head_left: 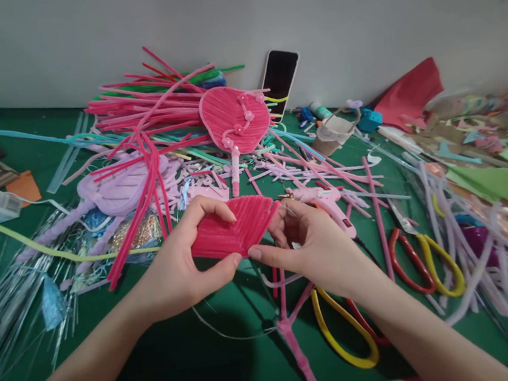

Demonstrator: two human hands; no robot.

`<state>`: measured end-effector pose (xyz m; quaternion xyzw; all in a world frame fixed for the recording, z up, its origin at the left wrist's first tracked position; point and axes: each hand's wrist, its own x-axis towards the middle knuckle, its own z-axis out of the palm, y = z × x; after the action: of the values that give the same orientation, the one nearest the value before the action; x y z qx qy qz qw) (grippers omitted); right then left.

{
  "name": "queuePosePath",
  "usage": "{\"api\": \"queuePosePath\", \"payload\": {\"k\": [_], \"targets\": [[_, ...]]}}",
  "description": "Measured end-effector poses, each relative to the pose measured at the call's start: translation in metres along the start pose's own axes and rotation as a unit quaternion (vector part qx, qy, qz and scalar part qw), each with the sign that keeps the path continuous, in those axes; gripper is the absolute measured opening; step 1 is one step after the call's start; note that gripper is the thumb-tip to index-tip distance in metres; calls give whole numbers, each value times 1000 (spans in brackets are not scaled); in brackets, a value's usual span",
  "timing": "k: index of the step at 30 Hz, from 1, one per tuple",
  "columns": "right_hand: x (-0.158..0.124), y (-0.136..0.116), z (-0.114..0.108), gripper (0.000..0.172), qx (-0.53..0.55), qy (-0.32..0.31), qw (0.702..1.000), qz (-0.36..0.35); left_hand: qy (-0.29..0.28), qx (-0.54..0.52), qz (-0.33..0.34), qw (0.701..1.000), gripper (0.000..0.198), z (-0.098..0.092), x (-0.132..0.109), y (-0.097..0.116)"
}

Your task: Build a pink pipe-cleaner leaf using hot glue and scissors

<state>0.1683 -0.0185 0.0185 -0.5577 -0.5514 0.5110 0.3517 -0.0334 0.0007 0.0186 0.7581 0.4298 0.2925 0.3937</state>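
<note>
In the middle of the head view, a red panel of pipe cleaners (255, 220), laid side by side with a slanted seam, is held up above the table. My left hand (186, 262) grips its left part between thumb and curled fingers. At its right edge my right hand (316, 235) is closed, the thumb tip against the lower corner; part of its grip is hidden. Below hangs or lies a pink wrapped stem (296, 348) that forks at the top, with a thin pale wire (234, 337) running from the fork. Behind stands a finished-looking red fan (228, 123) with pink beads.
Yellow-handled scissors (343, 333) lie by my right forearm, another pair of scissors (411, 258) farther right. A pink glue gun (329, 203) sits behind my right hand. Red pipe cleaners (148, 114), a lilac fan (116, 188) and a phone (281, 74) are at the back; scraps cover the right.
</note>
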Motion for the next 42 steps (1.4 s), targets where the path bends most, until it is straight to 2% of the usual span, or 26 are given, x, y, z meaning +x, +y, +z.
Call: {"api": "queuePosePath", "payload": {"k": [6, 10, 16, 22, 31, 36, 40, 42], "targets": [[0, 1, 3, 42, -13, 14, 1000, -10, -2, -11, -7, 1000, 28, 3, 0, -1], [-1, 1, 4, 44, -11, 17, 1000, 7, 3, -26, -13, 1000, 23, 4, 0, -2], [0, 2, 1, 40, 26, -11, 1000, -7, -10, -5, -3, 1000, 24, 2, 0, -4], [1, 1, 1, 43, 7, 3, 1000, -6, -16, 6, 0, 1000, 25, 0, 0, -3], [3, -1, 5, 60, 162, -24, 982, 94, -17, 3, 6, 1000, 27, 0, 0, -3], [4, -1, 5, 62, 163, -22, 980, 112, -16, 2, 8, 1000, 27, 0, 1, -2], [4, -5, 4, 70, 150, -41, 977, 144, -28, 12, 1, 1000, 18, -5, 2, 0], [5, -7, 4, 76, 149, -39, 976, 155, -46, 19, -19, 999, 22, -8, 2, 0]]}}
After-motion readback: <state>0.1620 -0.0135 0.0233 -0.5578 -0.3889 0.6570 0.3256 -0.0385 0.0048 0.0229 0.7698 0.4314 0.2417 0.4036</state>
